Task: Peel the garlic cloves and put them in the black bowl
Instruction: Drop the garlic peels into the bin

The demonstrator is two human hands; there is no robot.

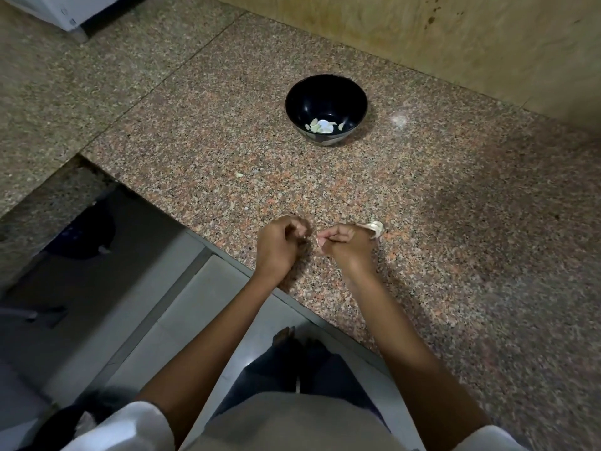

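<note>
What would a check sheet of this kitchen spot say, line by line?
Surface: speckled pink-grey granite countertop, with a seam at the left.
Job's things: round glossy black bowl stands upright with pale garlic cloves at its bottom; pale papery garlic piece pokes out of the right hand.
Clutter: one small pale scrap lies on the counter, apart from the bowl.
Grippers: right hand grips the garlic piece; left hand has curled fingers, and what it holds is hidden.
Cables: nothing seen.
Surroundings: beige wall behind; white appliance corner at top left; grey floor tiles below.
</note>
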